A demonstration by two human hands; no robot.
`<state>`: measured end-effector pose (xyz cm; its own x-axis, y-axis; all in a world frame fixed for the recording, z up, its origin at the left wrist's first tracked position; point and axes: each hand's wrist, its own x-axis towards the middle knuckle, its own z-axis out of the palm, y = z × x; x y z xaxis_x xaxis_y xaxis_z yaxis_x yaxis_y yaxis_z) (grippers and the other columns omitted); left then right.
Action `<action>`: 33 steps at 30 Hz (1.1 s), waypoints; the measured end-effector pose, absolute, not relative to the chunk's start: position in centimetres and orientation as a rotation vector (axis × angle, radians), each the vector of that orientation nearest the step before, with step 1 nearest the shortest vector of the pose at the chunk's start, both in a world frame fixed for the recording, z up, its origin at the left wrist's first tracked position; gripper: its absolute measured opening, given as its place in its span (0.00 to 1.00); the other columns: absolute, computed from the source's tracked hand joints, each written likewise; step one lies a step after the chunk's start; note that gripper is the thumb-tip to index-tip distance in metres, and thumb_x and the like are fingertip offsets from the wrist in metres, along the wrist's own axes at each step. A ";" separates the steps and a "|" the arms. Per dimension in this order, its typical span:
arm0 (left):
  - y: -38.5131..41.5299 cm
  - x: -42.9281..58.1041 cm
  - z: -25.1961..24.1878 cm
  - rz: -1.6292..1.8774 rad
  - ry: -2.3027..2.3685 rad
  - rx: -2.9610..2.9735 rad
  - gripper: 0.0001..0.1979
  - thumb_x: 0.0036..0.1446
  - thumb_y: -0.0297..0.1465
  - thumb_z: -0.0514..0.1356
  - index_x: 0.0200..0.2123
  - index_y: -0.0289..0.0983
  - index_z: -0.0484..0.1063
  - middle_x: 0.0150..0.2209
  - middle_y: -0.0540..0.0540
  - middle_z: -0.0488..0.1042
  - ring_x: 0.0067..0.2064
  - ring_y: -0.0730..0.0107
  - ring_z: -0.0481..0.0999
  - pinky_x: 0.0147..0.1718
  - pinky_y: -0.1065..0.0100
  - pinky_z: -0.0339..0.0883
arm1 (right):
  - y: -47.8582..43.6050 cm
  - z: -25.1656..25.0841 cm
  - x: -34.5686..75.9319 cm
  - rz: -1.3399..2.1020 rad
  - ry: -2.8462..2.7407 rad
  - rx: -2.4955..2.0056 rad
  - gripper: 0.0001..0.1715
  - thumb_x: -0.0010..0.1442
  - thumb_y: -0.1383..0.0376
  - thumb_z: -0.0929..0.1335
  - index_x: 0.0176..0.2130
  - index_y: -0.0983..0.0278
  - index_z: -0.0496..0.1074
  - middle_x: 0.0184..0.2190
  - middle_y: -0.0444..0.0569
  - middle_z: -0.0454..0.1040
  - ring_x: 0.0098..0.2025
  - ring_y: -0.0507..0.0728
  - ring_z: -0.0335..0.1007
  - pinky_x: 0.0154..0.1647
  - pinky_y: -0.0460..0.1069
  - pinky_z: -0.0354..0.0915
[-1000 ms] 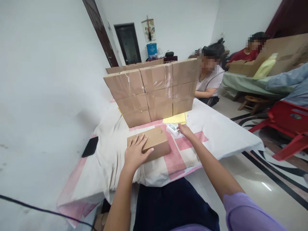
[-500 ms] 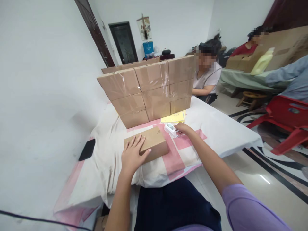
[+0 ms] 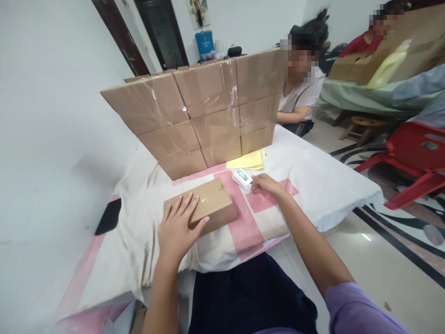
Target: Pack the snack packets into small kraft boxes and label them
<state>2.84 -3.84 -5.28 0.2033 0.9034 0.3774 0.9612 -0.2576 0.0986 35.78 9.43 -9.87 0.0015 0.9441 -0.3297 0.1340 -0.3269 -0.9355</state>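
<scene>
My left hand (image 3: 178, 227) lies with fingers spread on the top and near edge of a closed brown cardboard box (image 3: 215, 197) on the cloth-covered table. To the right of that box is a small white device with a grey screen (image 3: 242, 180), resting screen up on the cloth. My right hand (image 3: 267, 183) has its fingers pinched at the device's right end. The fingertips are partly hidden there. Just behind the device lie yellow papers (image 3: 246, 160).
A wall of stacked, taped cardboard boxes (image 3: 213, 134) stands across the table (image 3: 309, 185). A black flat object (image 3: 108, 217) lies at the left edge beside the wall. Behind the stack sits a person (image 3: 302, 102). A red chair (image 3: 417, 153) stands at right.
The view has tipped down and moved closer, so the box stack looks larger. My left hand stays on the box, and my right hand remains at the white device.
</scene>
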 end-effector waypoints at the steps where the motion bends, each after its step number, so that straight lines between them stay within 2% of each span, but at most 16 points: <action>1: -3.8 2.8 -5.3 -0.563 -1.807 -2.309 0.32 0.64 0.51 0.58 0.68 0.47 0.67 0.70 0.46 0.65 0.71 0.44 0.63 0.68 0.41 0.57 | 9.4 -10.0 35.8 1.393 -1.144 -1.545 0.19 0.74 0.66 0.63 0.30 0.67 0.69 0.22 0.53 0.77 0.24 0.54 0.76 0.29 0.46 0.74; 8: -3.9 2.9 -5.6 -0.669 -1.785 -2.291 0.32 0.64 0.52 0.57 0.68 0.48 0.67 0.69 0.47 0.66 0.70 0.43 0.64 0.68 0.40 0.55 | 9.1 -11.5 35.5 1.233 -1.208 -1.510 0.19 0.71 0.65 0.64 0.28 0.66 0.71 0.22 0.51 0.77 0.25 0.54 0.76 0.31 0.46 0.72; 14: -3.8 2.9 -5.7 -0.673 -1.762 -2.283 0.33 0.64 0.53 0.57 0.68 0.47 0.66 0.69 0.47 0.66 0.70 0.42 0.65 0.67 0.40 0.56 | 8.5 -12.9 35.0 1.057 -1.252 -1.472 0.17 0.70 0.60 0.64 0.30 0.63 0.67 0.27 0.49 0.76 0.29 0.54 0.76 0.34 0.47 0.72; 20: -3.9 3.1 -5.8 -0.692 -1.722 -2.236 0.33 0.64 0.53 0.57 0.68 0.47 0.67 0.68 0.46 0.69 0.68 0.42 0.68 0.66 0.43 0.58 | 7.5 -13.1 35.4 0.867 -1.292 -1.555 0.18 0.66 0.58 0.68 0.26 0.61 0.64 0.26 0.46 0.74 0.26 0.53 0.69 0.36 0.48 0.67; 24: -3.9 3.0 -5.9 -0.648 -1.713 -2.212 0.33 0.64 0.52 0.58 0.68 0.46 0.66 0.68 0.46 0.68 0.68 0.42 0.67 0.65 0.45 0.59 | 6.9 -13.0 35.5 0.880 -1.251 -1.586 0.22 0.67 0.54 0.66 0.24 0.59 0.63 0.15 0.42 0.67 0.20 0.53 0.64 0.28 0.48 0.62; 27: -3.9 3.1 -5.8 -0.620 -1.705 -2.205 0.32 0.65 0.51 0.57 0.68 0.45 0.67 0.68 0.46 0.68 0.69 0.44 0.67 0.65 0.46 0.60 | 6.8 -13.2 35.8 0.975 -1.169 -1.563 0.23 0.65 0.50 0.66 0.24 0.59 0.63 0.11 0.43 0.65 0.16 0.53 0.61 0.22 0.48 0.57; 30: -4.0 3.3 -5.7 -0.643 -1.695 -2.197 0.31 0.66 0.51 0.56 0.66 0.44 0.68 0.67 0.45 0.69 0.68 0.45 0.68 0.64 0.46 0.60 | 7.0 -13.3 36.0 1.063 -1.079 -1.519 0.22 0.62 0.47 0.67 0.27 0.59 0.62 0.15 0.45 0.70 0.14 0.53 0.62 0.15 0.47 0.50; 33: -4.1 3.4 -5.6 -0.669 -1.704 -2.192 0.31 0.66 0.51 0.56 0.66 0.44 0.68 0.67 0.45 0.70 0.68 0.45 0.68 0.64 0.46 0.60 | 7.2 -13.2 35.9 1.140 -1.004 -1.426 0.24 0.57 0.46 0.71 0.30 0.57 0.57 0.24 0.47 0.78 0.14 0.52 0.63 0.12 0.45 0.46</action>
